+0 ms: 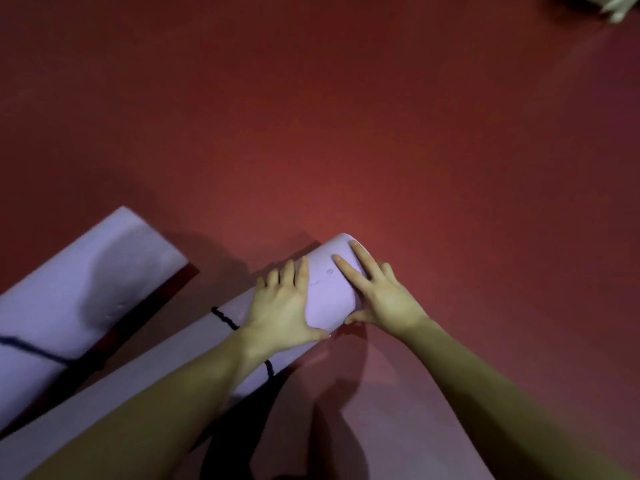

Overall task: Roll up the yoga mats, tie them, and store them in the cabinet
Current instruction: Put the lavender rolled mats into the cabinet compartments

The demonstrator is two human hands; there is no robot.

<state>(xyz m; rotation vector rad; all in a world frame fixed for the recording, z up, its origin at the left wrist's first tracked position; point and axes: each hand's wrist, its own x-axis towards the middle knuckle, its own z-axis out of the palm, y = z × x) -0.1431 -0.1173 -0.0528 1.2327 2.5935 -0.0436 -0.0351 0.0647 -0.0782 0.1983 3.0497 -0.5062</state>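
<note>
2 rolled lilac yoga mats side by side on the red floor, near mat under both hands, left hand fingers spread flat on top, right hand fingers splayed over its end, dark cord around it, second mat just beside, also tied.

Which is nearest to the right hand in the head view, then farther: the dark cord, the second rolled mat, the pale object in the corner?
From the right hand:
1. Dark cord, left, round the held mat.
2. Second rolled mat, far left.
3. Pale object, top right corner.
</note>
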